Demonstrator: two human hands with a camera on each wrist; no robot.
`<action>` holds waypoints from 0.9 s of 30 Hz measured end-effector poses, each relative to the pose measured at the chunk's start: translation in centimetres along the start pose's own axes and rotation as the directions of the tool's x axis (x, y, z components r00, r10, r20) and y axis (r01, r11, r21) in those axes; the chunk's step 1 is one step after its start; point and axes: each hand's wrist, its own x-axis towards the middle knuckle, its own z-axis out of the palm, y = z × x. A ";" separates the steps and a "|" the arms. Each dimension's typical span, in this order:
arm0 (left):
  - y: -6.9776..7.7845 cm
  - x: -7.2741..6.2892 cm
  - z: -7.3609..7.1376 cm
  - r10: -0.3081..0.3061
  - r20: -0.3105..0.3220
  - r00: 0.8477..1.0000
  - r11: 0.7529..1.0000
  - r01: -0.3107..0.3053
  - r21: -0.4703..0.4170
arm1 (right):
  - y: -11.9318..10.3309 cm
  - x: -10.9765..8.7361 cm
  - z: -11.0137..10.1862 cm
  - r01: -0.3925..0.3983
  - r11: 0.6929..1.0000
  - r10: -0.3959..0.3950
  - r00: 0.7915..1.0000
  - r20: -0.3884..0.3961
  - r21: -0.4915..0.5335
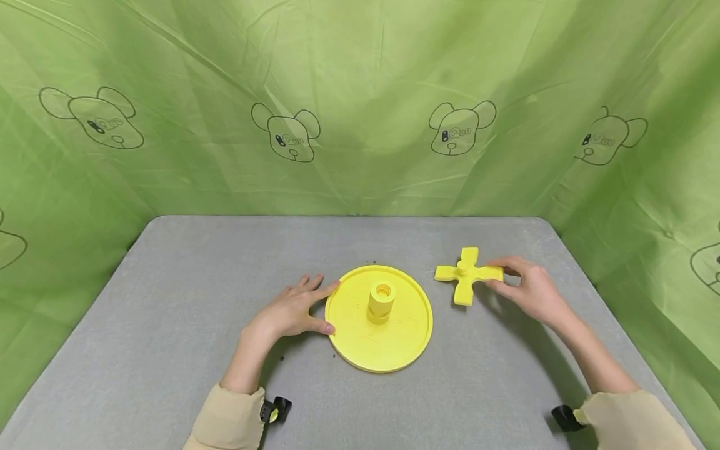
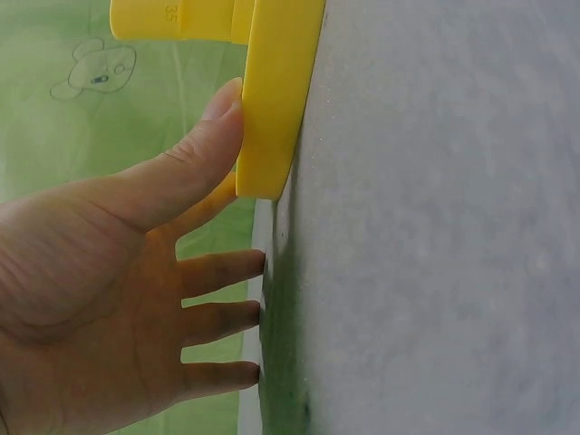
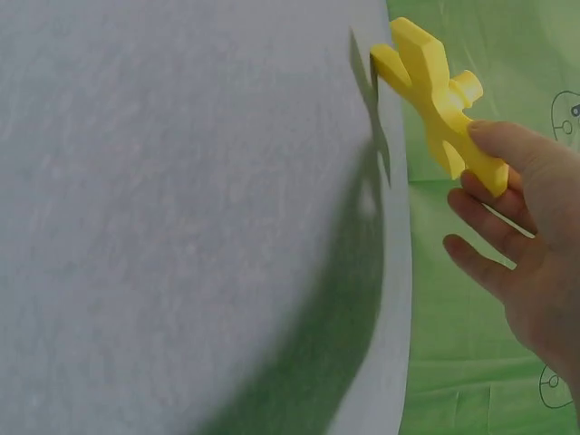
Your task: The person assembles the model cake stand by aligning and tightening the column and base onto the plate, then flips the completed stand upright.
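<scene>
A round yellow disc (image 1: pixel 354 350) with a raised rim lies on the table. From its middle rises an upright yellow post (image 1: pixel 381 302) with a hole in the top. My left hand (image 1: pixel 289 310) is at the disc's left side, thumb and index finger spread against the rim. In the left wrist view, the other fingers of the left hand (image 2: pixel 118 299) are straight and apart. My right hand (image 1: pixel 531 290) pinches one arm of a yellow cross-shaped piece (image 1: pixel 464 275) between thumb and fingers. The right wrist view shows this cross (image 3: pixel 435 91) tilted, with a short round stub on its face, seemingly above the table.
The grey table (image 1: pixel 225 250) has rounded back corners. Green curtains (image 1: pixel 360 175) with printed bear heads hang behind it and at both sides. A few tiny dark specks lie near the disc.
</scene>
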 end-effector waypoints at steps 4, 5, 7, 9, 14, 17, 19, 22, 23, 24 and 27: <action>0.0 0.0 0.0 -0.002 0.000 1.000 1.000 0.002 -0.002 | -0.6 0.3 0.1 0.001 0.999 0.002 0.998 -0.056 0.051; 0.0 0.1 0.0 -0.001 0.000 1.000 1.000 0.001 -0.001 | -0.7 0.3 0.1 -0.008 0.997 0.013 0.998 -0.064 0.073; 0.1 0.1 0.0 -0.005 0.001 1.000 1.000 0.005 0.000 | -1.0 0.4 0.1 -0.038 0.993 0.047 0.996 -0.073 0.109; 0.1 0.1 0.1 -0.006 0.003 1.000 1.000 0.006 0.000 | -1.3 0.6 0.2 -0.088 0.986 0.100 0.992 -0.078 0.142; 0.1 0.1 0.1 -0.009 0.005 1.000 1.000 0.009 0.002 | -2.1 1.0 0.3 -0.201 0.954 0.224 0.971 -0.082 0.223; 0.0 0.1 0.1 -0.010 0.003 1.000 1.000 0.010 0.001 | -2.5 1.2 0.4 -0.238 0.927 0.271 0.959 -0.080 0.291; 0.1 0.1 0.1 -0.006 0.001 1.000 1.000 0.006 0.001 | -2.8 1.4 0.5 -0.254 0.909 0.294 0.953 -0.076 0.331; 0.1 0.1 0.1 -0.006 0.001 1.000 1.000 0.006 0.003 | -3.2 1.4 0.5 -0.273 0.878 0.323 0.944 -0.068 0.393; 0.1 0.1 0.1 -0.007 0.001 1.000 1.000 0.007 0.005 | -3.4 1.4 0.6 -0.273 0.870 0.327 0.943 -0.067 0.411; 0.1 0.1 0.1 -0.008 0.000 1.000 1.000 0.008 0.006 | -3.5 1.4 0.6 -0.269 0.862 0.327 0.942 -0.067 0.430; 0.0 0.2 0.2 -0.008 -0.002 1.000 1.000 0.008 0.010 | -3.9 1.3 0.7 -0.223 0.827 0.301 0.951 -0.070 0.515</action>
